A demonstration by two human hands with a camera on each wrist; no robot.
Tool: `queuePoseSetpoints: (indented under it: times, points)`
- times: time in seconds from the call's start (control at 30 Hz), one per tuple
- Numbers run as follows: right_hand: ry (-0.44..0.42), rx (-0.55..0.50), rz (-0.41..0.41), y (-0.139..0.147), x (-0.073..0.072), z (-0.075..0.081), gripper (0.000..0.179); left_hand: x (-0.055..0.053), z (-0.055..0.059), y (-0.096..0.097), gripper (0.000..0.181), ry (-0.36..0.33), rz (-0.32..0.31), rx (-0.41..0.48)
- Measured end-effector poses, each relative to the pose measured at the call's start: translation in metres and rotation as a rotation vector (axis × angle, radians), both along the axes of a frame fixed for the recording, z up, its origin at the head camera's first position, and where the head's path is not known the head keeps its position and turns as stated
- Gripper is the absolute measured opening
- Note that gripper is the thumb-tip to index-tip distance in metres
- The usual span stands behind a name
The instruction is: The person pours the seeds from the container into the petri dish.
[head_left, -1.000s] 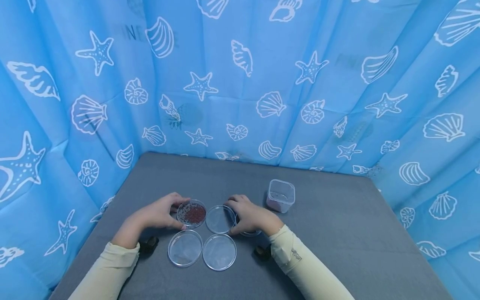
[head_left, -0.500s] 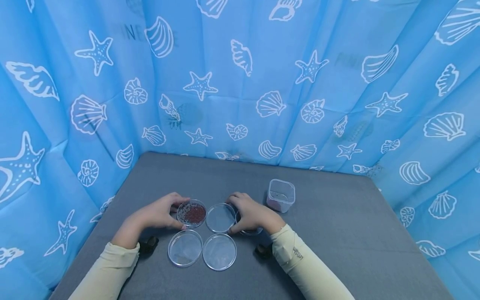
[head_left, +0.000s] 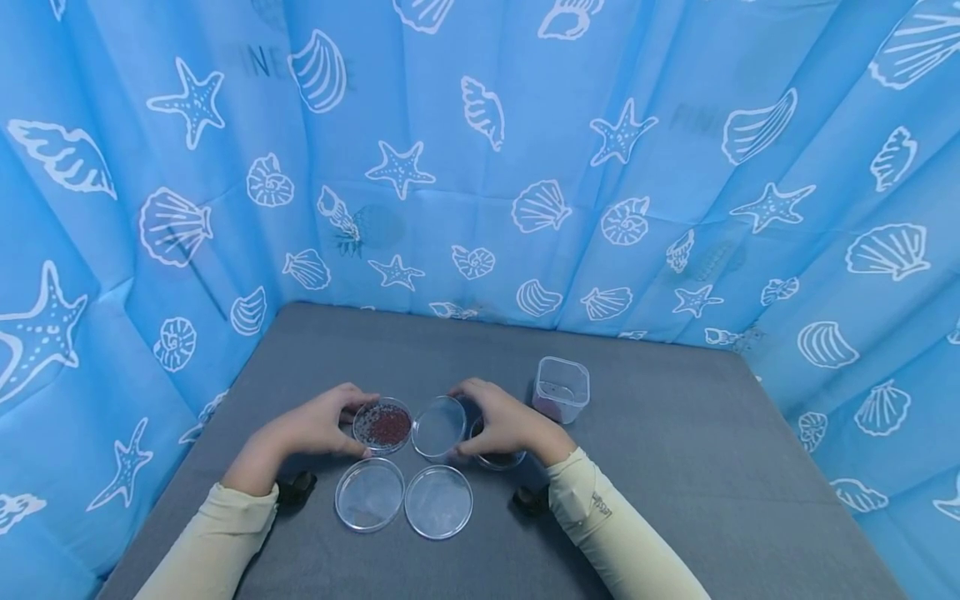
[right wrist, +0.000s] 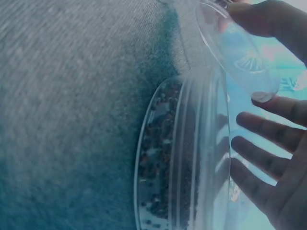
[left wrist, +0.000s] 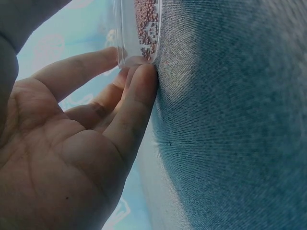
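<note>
My left hand (head_left: 318, 423) holds the rim of a round petri dish (head_left: 386, 427), thumb at the near side and fingers at the far side. Dark red beads lie in it; in the left wrist view the beads (left wrist: 146, 24) show through its clear wall. My right hand (head_left: 506, 421) pinches a clear petri dish lid (head_left: 438, 427) by its edge between thumb and forefinger, the other fingers spread. The lid is tilted, its right side raised. Beneath that hand, a second petri dish (right wrist: 165, 158) with dark grains stands on the cloth, partly hidden in the head view.
Two clear round dishes or lids, one at left (head_left: 369, 495) and one at right (head_left: 438, 502), lie side by side in front. A square plastic tub (head_left: 562, 390) with something reddish inside stands behind the right hand. Grey cloth (head_left: 660, 467) covers the table; a blue curtain (head_left: 450, 225) hangs behind.
My right hand has risen slightly, lifting the right side of the clear lid so that it tilts. The left hand and its dish have stayed put.
</note>
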State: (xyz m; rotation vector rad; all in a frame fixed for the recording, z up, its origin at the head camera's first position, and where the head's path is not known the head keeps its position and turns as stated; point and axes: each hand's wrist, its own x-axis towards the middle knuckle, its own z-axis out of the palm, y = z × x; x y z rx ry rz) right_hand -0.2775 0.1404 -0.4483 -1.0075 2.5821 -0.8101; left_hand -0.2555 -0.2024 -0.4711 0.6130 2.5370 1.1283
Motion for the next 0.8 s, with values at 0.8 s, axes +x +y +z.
queuePoseSetpoints:
  times: [0.8]
  points:
    - [-0.111,-0.495,-0.089,0.0087,0.0012,0.0056,0.077,-0.0007,0.0004,-0.0006,0.089,0.013,-0.015,0.001]
